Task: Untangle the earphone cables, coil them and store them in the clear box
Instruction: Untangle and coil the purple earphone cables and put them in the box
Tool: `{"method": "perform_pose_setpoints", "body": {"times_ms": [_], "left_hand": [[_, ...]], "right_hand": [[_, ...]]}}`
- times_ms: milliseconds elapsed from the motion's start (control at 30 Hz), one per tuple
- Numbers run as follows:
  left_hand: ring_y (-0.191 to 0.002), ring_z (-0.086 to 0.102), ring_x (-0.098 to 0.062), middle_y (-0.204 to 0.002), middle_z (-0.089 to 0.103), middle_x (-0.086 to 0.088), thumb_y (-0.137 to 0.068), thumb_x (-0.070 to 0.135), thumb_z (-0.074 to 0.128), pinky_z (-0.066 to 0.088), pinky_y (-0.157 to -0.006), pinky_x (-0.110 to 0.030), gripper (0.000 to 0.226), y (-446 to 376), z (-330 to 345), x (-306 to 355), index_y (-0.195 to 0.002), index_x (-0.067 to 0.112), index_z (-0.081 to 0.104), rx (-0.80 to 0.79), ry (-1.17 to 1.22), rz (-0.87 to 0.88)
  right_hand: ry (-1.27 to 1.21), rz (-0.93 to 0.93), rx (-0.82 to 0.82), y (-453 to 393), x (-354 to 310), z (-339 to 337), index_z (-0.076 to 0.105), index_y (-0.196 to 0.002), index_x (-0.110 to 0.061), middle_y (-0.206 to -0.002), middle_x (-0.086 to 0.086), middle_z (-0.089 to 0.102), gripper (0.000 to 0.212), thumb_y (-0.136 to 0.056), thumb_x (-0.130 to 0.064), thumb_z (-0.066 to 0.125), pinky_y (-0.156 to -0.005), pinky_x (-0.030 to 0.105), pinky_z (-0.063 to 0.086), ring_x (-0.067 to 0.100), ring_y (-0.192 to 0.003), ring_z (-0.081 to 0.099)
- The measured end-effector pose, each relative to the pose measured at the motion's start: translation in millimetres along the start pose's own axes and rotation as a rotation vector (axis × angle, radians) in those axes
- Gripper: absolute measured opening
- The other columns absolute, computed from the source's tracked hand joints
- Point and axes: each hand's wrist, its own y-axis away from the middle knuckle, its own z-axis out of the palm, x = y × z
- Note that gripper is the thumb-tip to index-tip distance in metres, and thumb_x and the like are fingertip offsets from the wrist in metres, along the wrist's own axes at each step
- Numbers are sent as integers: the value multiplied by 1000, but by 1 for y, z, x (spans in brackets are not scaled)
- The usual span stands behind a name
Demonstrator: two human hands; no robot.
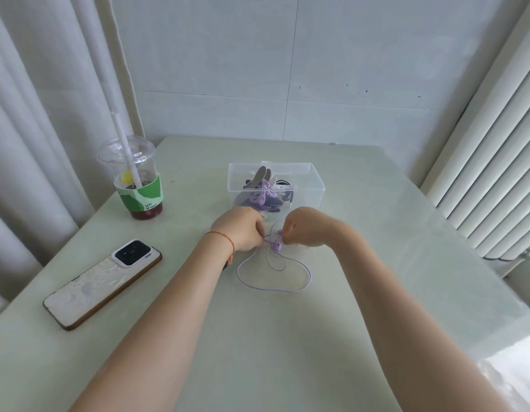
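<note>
A purple earphone cable (pixel 275 288) lies in a loose loop on the pale green table, just in front of the clear box (pixel 314 185). My left hand (pixel 242 230) and my right hand (pixel 305 226) meet above the loop, each pinching the cable near its purple earbuds (pixel 277 245). The open box stands right behind my hands and holds a coiled purple earphone (pixel 262 196), a black cable (pixel 286 190) and grey strips. The fingertips hide part of the cable.
A plastic cup (pixel 138 179) with a straw and a green sleeve stands at the back left. A phone (pixel 103 282) lies face down at the left. Curtains hang on the left, and a ribbed white radiator stands past the table's right edge.
</note>
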Motion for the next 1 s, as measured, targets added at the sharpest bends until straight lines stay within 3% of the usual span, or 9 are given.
{"method": "perform_pose_setpoints", "body": {"times_ms": [133,233,400,500,600,733,800,867,1000], "left_hand": [[-89,60,-18,-92,63,3,-83,15,61,44,-75,-23,16,-2,-11,2,-92,25,69,143,265,5],[-87,65,-15,-95,72,-2,-86,18,66,47,-80,-25,17,-6,-26,12,-103,18,69,106,646,49],[-42,46,-10,-54,49,2,-91,11,64,53,-66,-28,17,-5,-35,18,-104,0,65,-18,1040,28],[-42,29,-11,-50,33,7,-91,16,62,46,-55,-23,15,-5,-34,11,-100,6,70,-80,1023,-22],[-54,47,-13,-62,52,3,-89,19,66,48,-56,-24,6,-7,-32,5,-86,17,70,42,914,-56],[-82,62,-9,-88,69,5,-89,26,67,47,-77,-21,13,-9,-31,14,-102,23,69,31,940,71],[-76,62,-13,-81,67,1,-91,29,65,47,-79,-26,13,-7,-27,22,-99,20,68,-60,957,133],[-53,52,-18,-58,51,1,-95,24,60,52,-70,-29,17,-3,-25,25,-89,10,65,-109,995,117],[-42,25,-14,-48,27,6,-96,26,55,42,-56,-27,28,-4,-32,17,-73,9,55,-33,1110,61]], "right_hand": [[-550,-43,93,15,0,-16,62,-87,-10,-65,7,66,10,-93,-17,56,-49,19,44,22,-52,62],[-599,-84,198,20,0,-31,67,-86,-16,-56,5,52,15,-90,-30,64,-43,20,32,18,-42,39],[-722,-50,395,24,6,-47,69,-85,-13,-53,-5,45,13,-88,-23,63,-43,19,26,9,-41,33],[-729,-3,508,23,21,-50,70,-85,-15,-54,-5,45,14,-90,-20,59,-44,18,27,5,-39,34],[-718,-21,481,27,28,-50,73,-84,-18,-51,-6,40,12,-88,-23,63,-47,20,26,9,-43,33],[-656,-103,318,34,16,-52,75,-86,-20,-51,-6,41,12,-86,-29,67,-46,20,28,12,-49,35],[-642,-110,328,34,11,-52,74,-85,-19,-52,-6,44,13,-87,-28,65,-46,20,30,11,-48,37],[-658,-68,406,32,11,-53,71,-83,-16,-53,-4,46,13,-88,-23,62,-45,18,30,10,-46,37],[-701,161,612,30,32,-58,65,-70,-18,-56,-4,49,20,-86,-12,54,-43,19,29,10,-45,39]]}}
